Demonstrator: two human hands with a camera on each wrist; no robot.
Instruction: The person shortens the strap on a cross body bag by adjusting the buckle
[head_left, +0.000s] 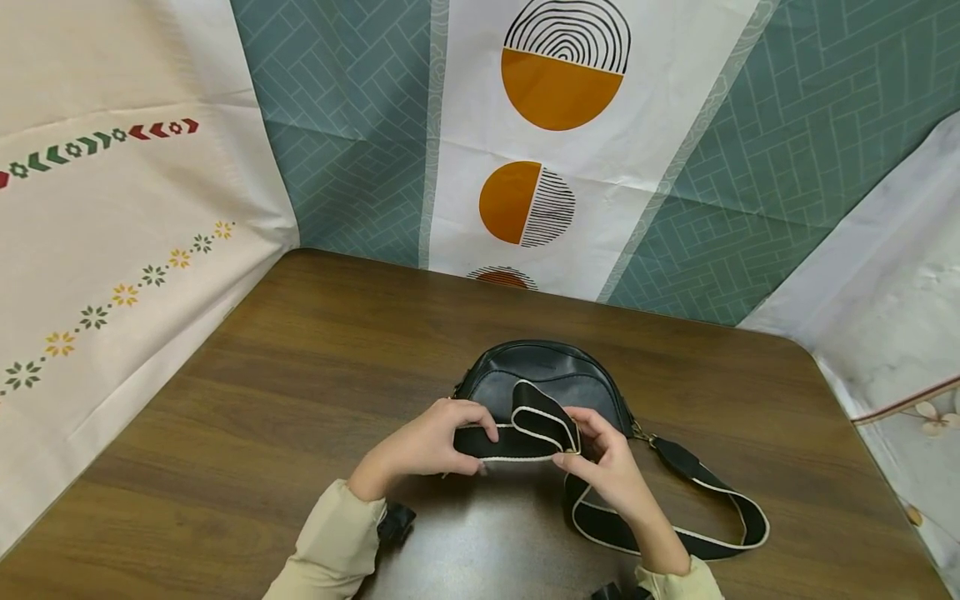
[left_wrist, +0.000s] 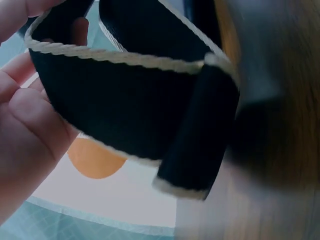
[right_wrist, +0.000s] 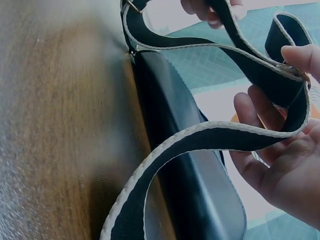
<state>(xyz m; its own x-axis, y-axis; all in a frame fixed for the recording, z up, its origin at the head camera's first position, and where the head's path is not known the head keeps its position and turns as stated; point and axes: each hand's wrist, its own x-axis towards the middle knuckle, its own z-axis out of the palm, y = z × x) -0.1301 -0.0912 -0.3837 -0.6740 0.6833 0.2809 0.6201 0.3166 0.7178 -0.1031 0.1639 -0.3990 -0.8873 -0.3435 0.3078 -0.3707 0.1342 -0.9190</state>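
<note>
A black half-moon shoulder bag point(head_left: 551, 364) lies on the table, its wide black strap point(head_left: 498, 443) edged in cream. My left hand point(head_left: 427, 440) holds one stretch of the strap in front of the bag, between thumb and fingers. With thumb and fingers, my right hand point(head_left: 611, 468) pinches the strap at a gold slider buckle point(head_left: 576, 437), where a loop of strap stands up. In the left wrist view, the folded strap point(left_wrist: 110, 102) hangs beside the palm. The right wrist view shows the strap curving over the fingers, with the bag point(right_wrist: 172, 120) behind.
The strap's far part point(head_left: 738, 533) curls on the table to the right, joined to the bag by a gold clasp point(head_left: 639, 432). Patterned cloth point(head_left: 352, 150) hangs behind the brown wooden table point(head_left: 300, 375). White cloths hang at both sides.
</note>
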